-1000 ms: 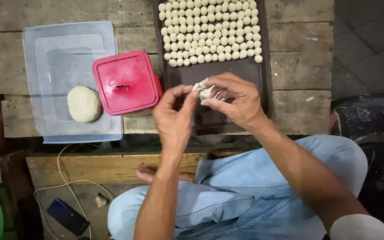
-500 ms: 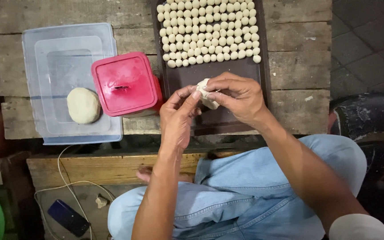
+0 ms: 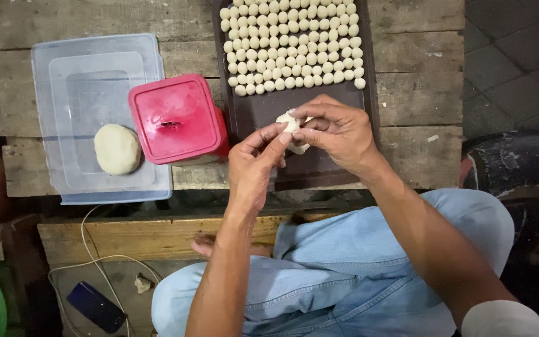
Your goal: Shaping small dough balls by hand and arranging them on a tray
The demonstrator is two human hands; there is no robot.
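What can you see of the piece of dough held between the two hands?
The piece of dough is small, pale cream and soft-looking, irregular rather than round like the finished dough balls beyond it. It is lifted just above the dark tray, not resting on it. The left hand pinches its near side with thumb and fingertips; the right hand grips it from the far side and covers much of it. A lobe shows below the fingers.

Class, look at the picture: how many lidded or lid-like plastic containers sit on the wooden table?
2: a clear plastic lid at the left, holding a dough lump, and a red container beside it, left of the dark tray.
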